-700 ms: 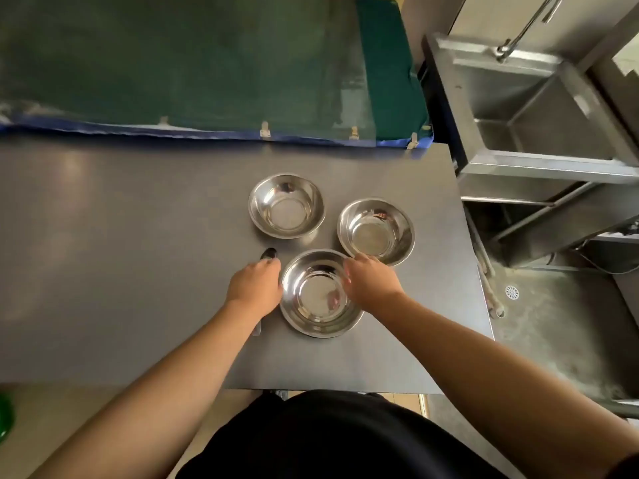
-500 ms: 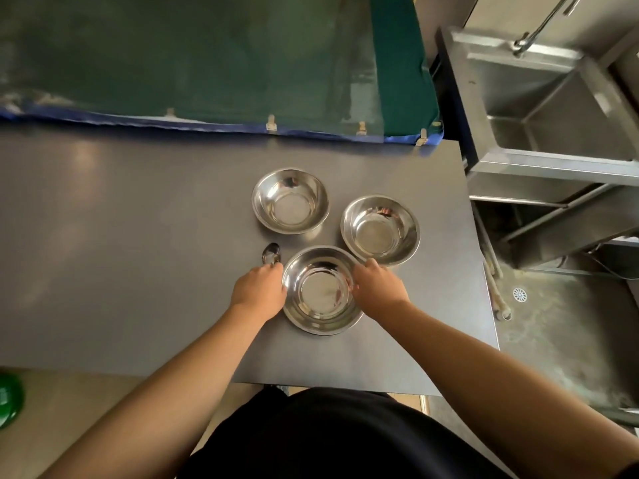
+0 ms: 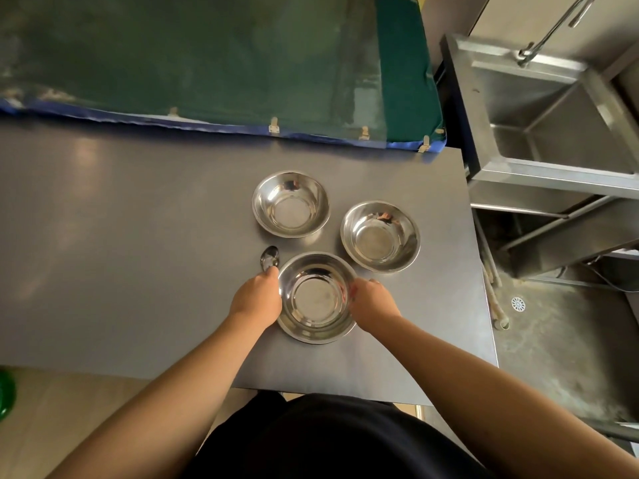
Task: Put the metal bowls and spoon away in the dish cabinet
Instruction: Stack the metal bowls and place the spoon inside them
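Steel table point(image 3: 138, 236): near bowl point(image 3: 316, 299) between left hand point(image 3: 257, 297), right hand point(image 3: 373, 300).

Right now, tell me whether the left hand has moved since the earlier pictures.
Yes. The left hand has drawn back toward the person: more of the spoon on the table shows beyond its knuckles.

Head view: you look steeply down, close above your left hand point(image 3: 255, 296) and right hand point(image 3: 372, 300).
Overlap: single view only.

A grey steel table point(image 3: 138, 236) stands before a green padded mat point(image 3: 207, 57), with a steel sink point(image 3: 553, 108) and faucet point(image 3: 553, 25) to its right.
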`<state>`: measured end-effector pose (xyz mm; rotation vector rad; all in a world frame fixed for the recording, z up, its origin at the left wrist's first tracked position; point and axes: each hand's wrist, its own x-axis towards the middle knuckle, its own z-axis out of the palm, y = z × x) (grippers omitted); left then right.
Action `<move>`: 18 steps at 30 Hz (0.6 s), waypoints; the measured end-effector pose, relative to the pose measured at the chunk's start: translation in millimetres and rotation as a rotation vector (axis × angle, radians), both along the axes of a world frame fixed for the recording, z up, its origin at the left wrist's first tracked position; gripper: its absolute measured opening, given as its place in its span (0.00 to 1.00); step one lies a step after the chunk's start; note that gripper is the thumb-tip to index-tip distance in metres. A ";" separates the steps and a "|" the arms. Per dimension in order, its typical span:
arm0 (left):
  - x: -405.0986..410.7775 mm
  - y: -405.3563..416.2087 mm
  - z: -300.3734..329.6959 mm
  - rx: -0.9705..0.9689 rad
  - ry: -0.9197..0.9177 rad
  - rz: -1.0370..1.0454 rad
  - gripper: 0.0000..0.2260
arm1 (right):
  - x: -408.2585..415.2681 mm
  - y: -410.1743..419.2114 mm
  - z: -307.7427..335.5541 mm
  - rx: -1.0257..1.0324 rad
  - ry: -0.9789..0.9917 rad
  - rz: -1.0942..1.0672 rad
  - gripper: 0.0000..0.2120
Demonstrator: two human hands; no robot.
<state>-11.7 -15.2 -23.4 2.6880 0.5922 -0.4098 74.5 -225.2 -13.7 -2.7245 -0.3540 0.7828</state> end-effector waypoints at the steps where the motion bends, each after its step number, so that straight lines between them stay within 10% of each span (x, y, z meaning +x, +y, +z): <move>1: -1.0 2.2 0.5 -0.013 -0.006 0.012 0.15 | 0.1 2.0 1.1 0.009 0.006 -0.006 0.13; 18: 49.6 21.5 48.5 -0.094 -0.265 0.066 0.15 | 55.2 7.1 46.5 0.183 -0.103 -0.120 0.11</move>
